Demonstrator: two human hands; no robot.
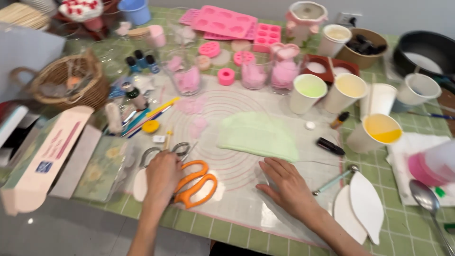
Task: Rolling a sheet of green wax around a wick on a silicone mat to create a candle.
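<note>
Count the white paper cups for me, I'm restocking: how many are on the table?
6: green-filled white paper cup, cream-filled, empty one, yellow-filled, far-right cup, rear cup. Others may hide behind clutter.

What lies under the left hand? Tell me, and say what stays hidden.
Orange-handled scissors lie partly under the left hand, on the translucent mat. Grey metal loops show beyond it. The blades are covered, so unseen.

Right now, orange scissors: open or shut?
Open. The orange scissors' two handle loops sit spread apart beside the left hand. The blades are hidden under that hand.
</note>
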